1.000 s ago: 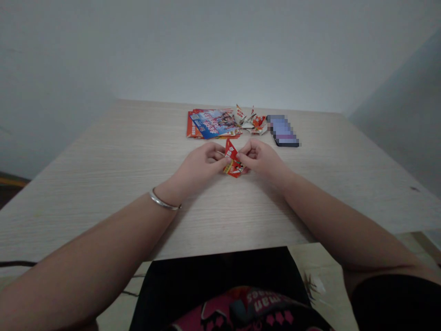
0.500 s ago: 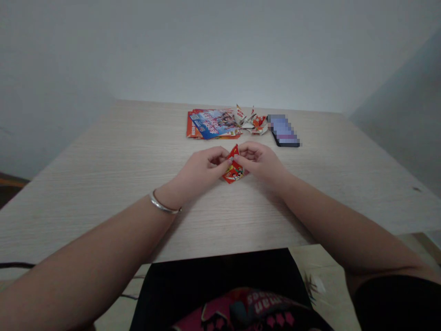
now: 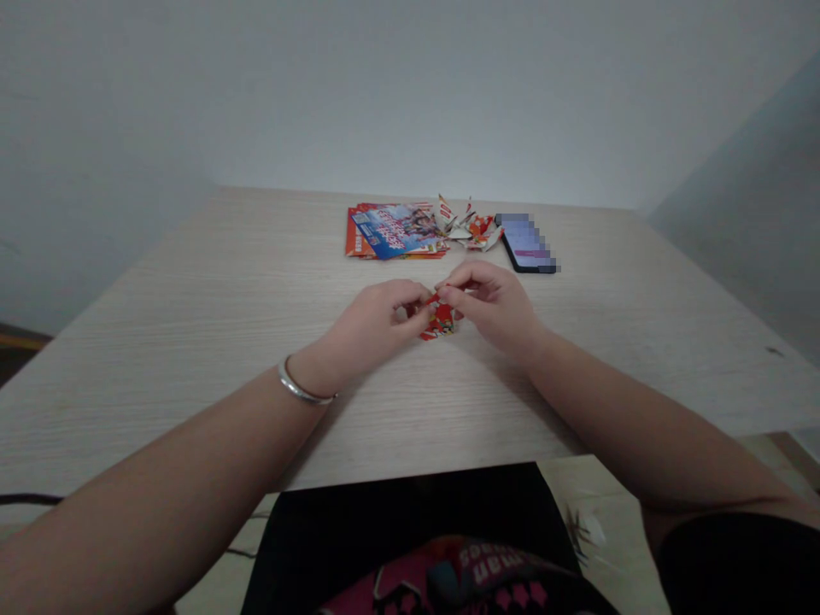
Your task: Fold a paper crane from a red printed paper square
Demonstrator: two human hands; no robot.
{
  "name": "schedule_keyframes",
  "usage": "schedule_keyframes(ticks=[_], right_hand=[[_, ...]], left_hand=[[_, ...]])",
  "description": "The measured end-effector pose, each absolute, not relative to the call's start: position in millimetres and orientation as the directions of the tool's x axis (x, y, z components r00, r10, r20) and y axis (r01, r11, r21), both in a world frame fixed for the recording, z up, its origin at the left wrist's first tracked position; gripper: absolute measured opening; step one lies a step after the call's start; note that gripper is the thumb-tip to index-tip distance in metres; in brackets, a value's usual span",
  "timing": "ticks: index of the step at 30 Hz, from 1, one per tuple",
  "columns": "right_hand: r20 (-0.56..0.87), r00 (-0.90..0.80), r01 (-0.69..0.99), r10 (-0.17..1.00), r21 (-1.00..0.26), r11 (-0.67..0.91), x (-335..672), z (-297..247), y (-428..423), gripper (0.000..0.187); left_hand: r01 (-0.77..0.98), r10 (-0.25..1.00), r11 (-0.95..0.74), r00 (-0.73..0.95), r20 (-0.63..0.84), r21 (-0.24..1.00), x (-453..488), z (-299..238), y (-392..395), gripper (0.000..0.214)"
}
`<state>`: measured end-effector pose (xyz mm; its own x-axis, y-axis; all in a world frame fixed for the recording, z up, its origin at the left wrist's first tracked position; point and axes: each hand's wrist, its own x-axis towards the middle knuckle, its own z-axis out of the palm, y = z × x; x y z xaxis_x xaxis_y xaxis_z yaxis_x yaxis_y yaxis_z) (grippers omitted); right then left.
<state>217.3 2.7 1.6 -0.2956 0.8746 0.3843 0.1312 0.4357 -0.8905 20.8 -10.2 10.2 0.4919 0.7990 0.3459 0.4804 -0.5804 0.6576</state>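
The left hand (image 3: 377, 320) and right hand (image 3: 490, 303) meet at mid-counter (image 3: 224, 282), their fingers pinching a small folded red paper (image 3: 441, 320) held low over the wood. It appears to be mid-crease, and sharpening the crease calls for firm, even pressure.

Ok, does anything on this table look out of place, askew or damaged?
Nothing stands out. The left hand and right hand pinch a small red folded paper over the table. At the far side, the leaflet stack is slightly fanned, the folded paper figures lie beside it, and the phone lies flat.
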Motion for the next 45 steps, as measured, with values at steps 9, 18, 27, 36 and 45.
schedule_keyframes(ticks=[9, 18, 27, 36, 45], right_hand=[[0.352, -0.218, 0.201, 0.910, -0.896, 0.395, 213.9, -4.9, 2.8, 0.024], [0.212, -0.315, 0.227, 0.925, -0.930, 0.290, 215.4, -17.7, 11.9, 0.026], [0.169, -0.393, 0.165, 0.904, -0.954, 0.250, 215.4, -14.8, 6.2, 0.026], [0.247, -0.319, 0.315, 0.915, -0.883, 0.349, 222.7, -12.7, 9.5, 0.007], [0.442, -0.331, 0.317, 0.834, -0.780, 0.539, 222.2, -8.1, 6.9, 0.007]], left_hand=[[0.512, 0.867, -0.477, 0.405, 0.289, 0.714, 20.9, 9.5, -7.9, 0.033], [0.055, 0.967, -0.117, 0.234, 0.102, 0.992, 26.3, -2.8, -2.9, 0.043], [0.144, 0.943, -0.175, 0.308, 0.124, 0.974, 23.5, -1.8, -0.2, 0.019], [0.197, 0.935, -0.228, 0.316, 0.159, 0.953, 17.8, -2.3, 3.1, 0.016], [0.215, 0.914, -0.338, 0.307, 0.266, 0.916, 21.0, 4.0, -4.1, 0.012]])
